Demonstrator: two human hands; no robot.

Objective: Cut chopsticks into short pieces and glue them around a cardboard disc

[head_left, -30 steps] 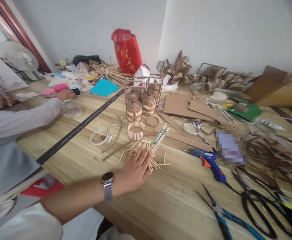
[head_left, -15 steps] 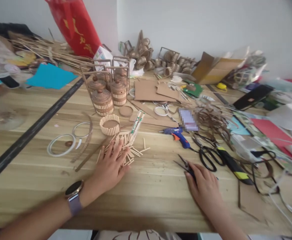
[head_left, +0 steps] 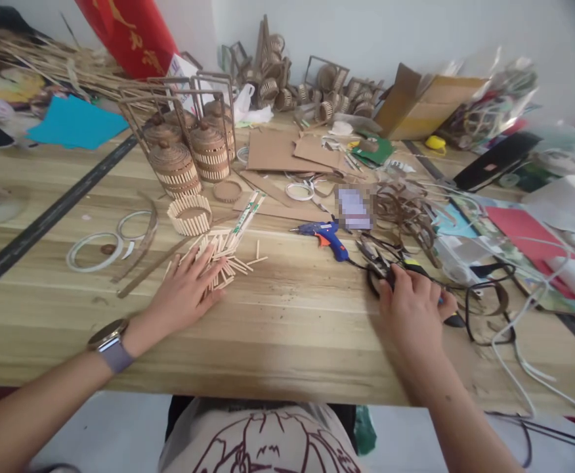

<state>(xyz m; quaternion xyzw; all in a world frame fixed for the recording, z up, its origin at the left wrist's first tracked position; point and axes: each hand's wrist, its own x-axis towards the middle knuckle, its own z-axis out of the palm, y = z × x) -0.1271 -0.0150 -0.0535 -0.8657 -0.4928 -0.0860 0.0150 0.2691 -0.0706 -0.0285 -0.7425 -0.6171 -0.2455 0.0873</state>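
Observation:
My left hand (head_left: 185, 291) lies flat with its fingers spread on a loose pile of short wooden sticks (head_left: 228, 257) on the wooden table (head_left: 292, 328). A watch sits on that wrist. My right hand (head_left: 412, 307) rests over black-handled scissors (head_left: 383, 272) right of centre, fingers curled onto the handles. A small round ring of upright sticks (head_left: 190, 215) stands just beyond the stick pile. A blue glue gun (head_left: 325, 235) lies between the two hands, further back.
Several woven lidded baskets in wire frames (head_left: 185, 148) stand at the back left. Cardboard sheets (head_left: 287, 151), tape rings (head_left: 90, 248), a long black ruler (head_left: 51, 217), a red bag (head_left: 127, 33), a cardboard box (head_left: 425, 98) and tangled strips and cables (head_left: 494, 295) crowd the right.
The view has swung right and down. My right hand came into view and moved from small pliers to the black scissors. My left hand stays flat on the sticks.

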